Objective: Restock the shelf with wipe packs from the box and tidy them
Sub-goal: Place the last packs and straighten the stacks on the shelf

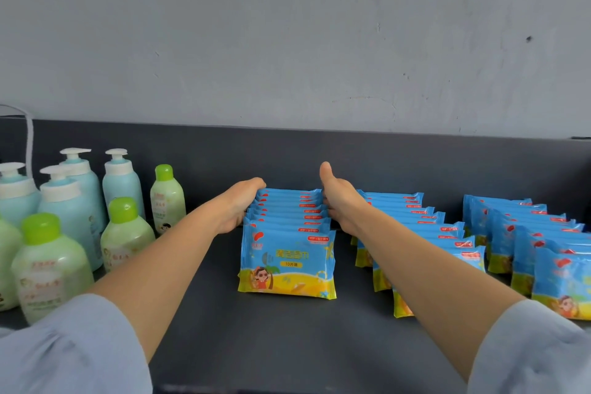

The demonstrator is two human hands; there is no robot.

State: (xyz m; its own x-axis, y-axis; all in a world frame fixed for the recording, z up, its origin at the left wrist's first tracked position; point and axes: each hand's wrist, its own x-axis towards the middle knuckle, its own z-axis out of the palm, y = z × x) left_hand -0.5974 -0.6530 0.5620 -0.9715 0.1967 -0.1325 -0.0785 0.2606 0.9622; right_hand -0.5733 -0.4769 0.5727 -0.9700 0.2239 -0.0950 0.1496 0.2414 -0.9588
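Note:
A row of several blue and yellow wipe packs [287, 262] stands upright on the dark shelf [262, 345], one behind another. My left hand [238, 205] presses flat against the row's left side. My right hand [340, 198] presses against its right side, thumb raised. The fingers of both hands are mostly hidden behind the packs. A second row of wipe packs [425, 233] stands just right of my right arm, and a third row [543, 249] further right. The box is out of view.
Pale blue pump bottles [78, 201] and green-capped bottles [51, 269] crowd the shelf's left end. A grey wall [287, 41] rises behind the shelf. A white cable [29, 144] hangs at the far left.

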